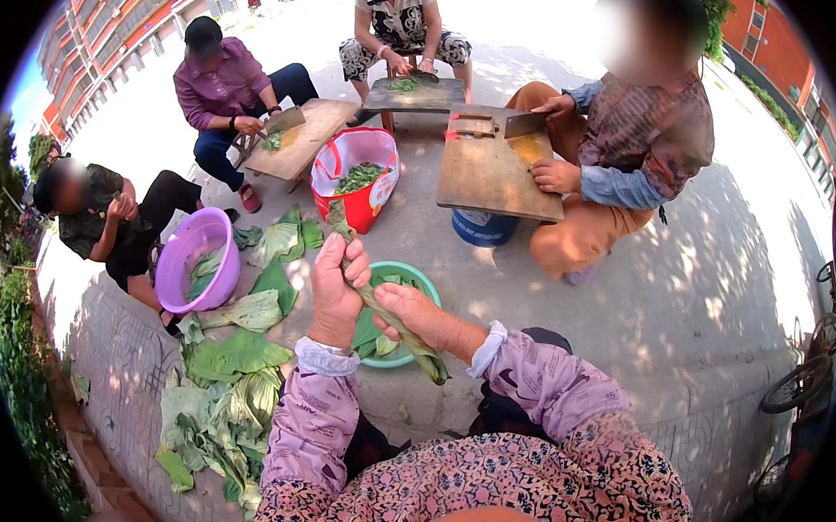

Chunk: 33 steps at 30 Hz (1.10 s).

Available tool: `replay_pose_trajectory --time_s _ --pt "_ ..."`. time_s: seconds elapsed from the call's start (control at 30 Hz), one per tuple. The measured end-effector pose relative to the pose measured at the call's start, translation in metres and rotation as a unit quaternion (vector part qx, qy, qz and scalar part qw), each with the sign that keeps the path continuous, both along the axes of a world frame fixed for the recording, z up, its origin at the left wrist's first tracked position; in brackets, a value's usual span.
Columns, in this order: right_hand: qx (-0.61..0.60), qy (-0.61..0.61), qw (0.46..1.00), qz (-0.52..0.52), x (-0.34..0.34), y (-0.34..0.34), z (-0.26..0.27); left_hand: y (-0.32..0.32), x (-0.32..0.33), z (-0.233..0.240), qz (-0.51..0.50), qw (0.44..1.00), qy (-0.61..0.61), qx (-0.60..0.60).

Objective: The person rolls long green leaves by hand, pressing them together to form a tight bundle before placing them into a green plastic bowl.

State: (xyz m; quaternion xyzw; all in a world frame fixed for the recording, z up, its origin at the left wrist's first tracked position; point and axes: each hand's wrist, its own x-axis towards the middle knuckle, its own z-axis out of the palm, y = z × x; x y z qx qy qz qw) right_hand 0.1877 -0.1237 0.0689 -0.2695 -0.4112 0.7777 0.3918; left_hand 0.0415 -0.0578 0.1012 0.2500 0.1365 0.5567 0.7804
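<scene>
My left hand (335,289) grips the upper part of a tightly rolled green leaf bundle (425,355), likely lotus leaf. Lower down, my right hand (415,313) is closed around the same roll. It slants from upper left to lower right, its ends sticking out past both hands. Beneath my hands, a light green plastic basin (429,286) stands on the ground with green leaves (385,344) inside, partly hidden by my hands and the roll. To the left lies a pile of large, partly wilted leaves (221,409).
A person at left sits by a purple basin (229,252) holding leaves. Ahead is a red bag (367,211) of chopped greens. Three people work at wooden boards (495,180) with blades; one board rests on a blue bucket (483,227). Bicycle wheels (798,384) stand far right.
</scene>
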Motion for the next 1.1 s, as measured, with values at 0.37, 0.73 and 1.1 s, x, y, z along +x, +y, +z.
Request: replay_pose_trajectory --time_s 0.37,0.73,1.1 --pt "0.456 -0.472 0.718 -0.231 -0.001 -0.011 -0.01 0.026 -0.02 -0.016 0.197 0.973 0.069 -0.1" --pt "-0.108 0.081 0.99 0.05 0.012 -0.005 0.012 0.022 -0.005 -0.003 0.079 0.992 -0.072 -0.066" --pt "0.109 -0.17 0.973 -0.108 -0.019 -0.009 -0.013 0.042 -0.024 -0.031 0.146 0.981 -0.085 -0.095"
